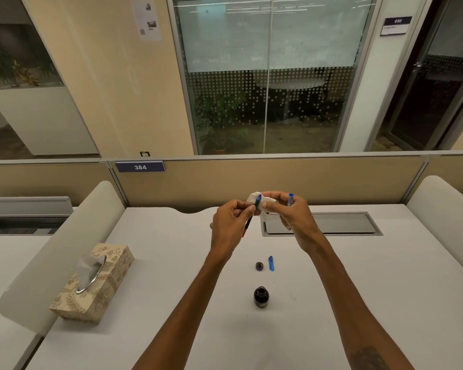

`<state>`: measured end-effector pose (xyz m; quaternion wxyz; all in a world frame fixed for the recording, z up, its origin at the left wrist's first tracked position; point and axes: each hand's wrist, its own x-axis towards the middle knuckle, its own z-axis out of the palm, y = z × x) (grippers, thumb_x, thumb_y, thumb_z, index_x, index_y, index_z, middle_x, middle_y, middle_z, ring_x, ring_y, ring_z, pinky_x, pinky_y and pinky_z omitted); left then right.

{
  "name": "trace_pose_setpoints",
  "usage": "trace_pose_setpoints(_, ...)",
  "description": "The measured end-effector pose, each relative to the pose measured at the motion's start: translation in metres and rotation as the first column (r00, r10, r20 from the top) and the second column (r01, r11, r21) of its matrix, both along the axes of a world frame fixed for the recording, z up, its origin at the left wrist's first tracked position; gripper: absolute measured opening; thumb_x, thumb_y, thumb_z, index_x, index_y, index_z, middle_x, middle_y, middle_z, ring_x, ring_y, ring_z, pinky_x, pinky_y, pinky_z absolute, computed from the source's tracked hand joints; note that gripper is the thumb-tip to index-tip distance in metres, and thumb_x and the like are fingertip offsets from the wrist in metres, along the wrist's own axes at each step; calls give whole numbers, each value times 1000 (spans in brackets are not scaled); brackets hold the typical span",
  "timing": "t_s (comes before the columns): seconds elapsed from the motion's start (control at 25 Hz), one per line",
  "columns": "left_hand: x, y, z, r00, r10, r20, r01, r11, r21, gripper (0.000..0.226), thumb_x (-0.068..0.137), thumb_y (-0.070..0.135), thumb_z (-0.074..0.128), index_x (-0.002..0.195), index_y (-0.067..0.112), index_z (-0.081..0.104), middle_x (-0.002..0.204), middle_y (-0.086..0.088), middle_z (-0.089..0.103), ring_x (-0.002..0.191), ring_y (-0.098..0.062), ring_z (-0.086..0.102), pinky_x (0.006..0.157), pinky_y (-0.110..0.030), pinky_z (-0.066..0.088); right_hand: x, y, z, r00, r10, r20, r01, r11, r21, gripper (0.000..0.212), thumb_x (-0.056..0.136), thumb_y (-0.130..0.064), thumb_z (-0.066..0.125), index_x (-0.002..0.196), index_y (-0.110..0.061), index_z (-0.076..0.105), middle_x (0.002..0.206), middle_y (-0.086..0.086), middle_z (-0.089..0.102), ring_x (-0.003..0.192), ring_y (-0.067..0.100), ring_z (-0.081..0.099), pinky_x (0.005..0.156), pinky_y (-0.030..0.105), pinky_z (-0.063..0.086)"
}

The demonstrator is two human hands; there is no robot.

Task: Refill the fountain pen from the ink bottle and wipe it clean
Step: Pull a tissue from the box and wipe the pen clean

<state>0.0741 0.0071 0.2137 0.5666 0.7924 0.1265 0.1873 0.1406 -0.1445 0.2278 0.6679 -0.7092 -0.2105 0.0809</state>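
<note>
Both hands are raised above the far middle of the white desk (171,276). My left hand (231,222) pinches the front section of the fountain pen (257,202), its thin dark converter hanging down below the fingers. My right hand (288,212) presses a crumpled white tissue (259,198) around the pen's tip and also holds a blue pen barrel (290,198) upright between its fingers. The dark ink bottle (261,297) stands open on the desk below. Its round cap (259,266) and a blue pen cap (271,263) lie just behind it.
A patterned tissue box (94,283) with a tissue sticking out stands at the left of the desk. A grey cable tray lid (340,224) sits in the desk behind my hands. Rounded white side dividers (72,236) and a tan partition (278,180) border the desk.
</note>
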Motion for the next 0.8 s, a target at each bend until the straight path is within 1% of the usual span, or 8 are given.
trace_pose_setpoints(0.08,0,0,0,1000,8,-6,-8,999,45,17,91,36,66,97,20,69,91,7,78,87,-10,73,85,-46,59,0,-4,0,998,48,-35,-48,999,4,24,92,-8,62,116,-4,66,76,-5,70,53,-4,61,49,7,44)
trace_pose_setpoints(0.16,0,-1,-1,1000,9,-17,-8,997,75,17,91,37,66,95,21,69,88,8,77,86,-11,72,85,-50,57,3,-7,0,995,88,-51,-88,996,0,24,94,-6,59,117,-2,65,72,-10,68,49,-6,58,48,6,43)
trace_pose_setpoints(0.32,0,2,4,997,-64,-51,66,998,25,11,92,34,66,94,23,68,87,8,77,87,-11,73,84,-50,58,6,-12,4,986,154,-66,-158,985,-61,28,94,-15,61,119,-5,65,87,2,68,58,-3,59,52,8,44)
trace_pose_setpoints(0.48,-1,9,11,984,-158,-79,161,986,39,13,91,32,66,97,21,69,90,5,78,93,-9,72,92,-46,56,9,-15,5,978,191,-79,-197,977,-79,29,91,-17,64,118,-7,67,90,1,72,73,6,64,62,13,50)
trace_pose_setpoints(0.56,-2,6,12,992,-121,-34,123,989,81,16,88,32,70,98,19,72,90,5,77,89,-8,72,88,-45,58,9,-15,5,981,169,-95,-173,984,-31,28,89,-15,66,116,-7,68,94,4,73,81,11,68,71,17,53)
trace_pose_setpoints(0.64,-3,2,10,999,-45,15,42,989,140,11,84,39,74,91,31,72,85,15,74,85,-4,70,85,-47,58,7,-13,4,984,135,-117,-134,991,22,26,88,-14,68,113,-8,70,97,9,74,87,17,69,77,21,54)
trace_pose_setpoints(0.72,-3,-2,7,998,13,59,-24,982,188,8,79,50,73,80,47,66,77,30,68,83,4,67,86,-51,55,4,-11,5,983,109,-149,-103,993,51,25,86,-14,69,111,-9,71,98,11,74,87,19,69,76,23,53)
trace_pose_setpoints(0.8,-2,-4,4,994,43,99,-61,980,189,8,79,48,74,83,46,68,76,32,66,82,7,67,85,-49,56,2,-8,7,979,96,-181,-86,994,61,25,86,-13,70,110,-9,71,98,10,74,86,18,68,73,21,52)
